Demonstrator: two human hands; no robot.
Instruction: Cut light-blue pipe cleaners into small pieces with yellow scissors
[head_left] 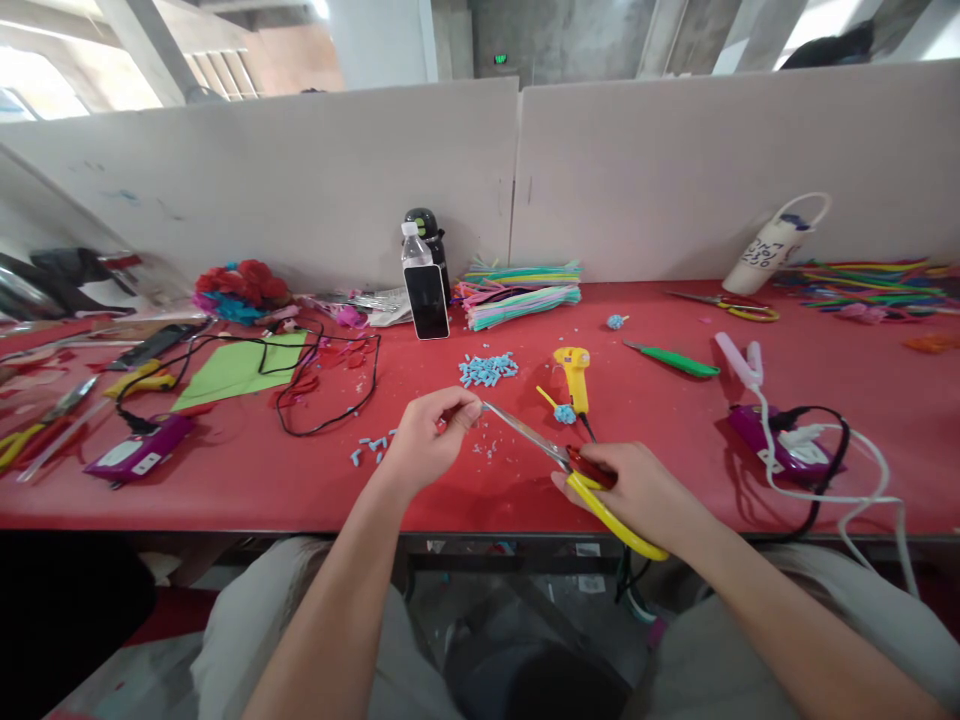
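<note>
My right hand grips scissors with yellow and red handles, their blades pointing up and left. The blade tips reach the fingertips of my left hand, which is closed in a pinch. A tiny bit of blue shows at those fingertips, too small to name. Just beyond lies a pile of short blue pieces on the red table. A few more blue pieces are scattered left of my left wrist. Beyond the scissors rests a yellow glue gun, with a small blue fuzzy ball beside it.
Bundled pipe cleaners, a phone and bottles stand along the back partition. A green-handled knife lies right. Purple power strips with loose cables sit at both sides. Green paper lies left.
</note>
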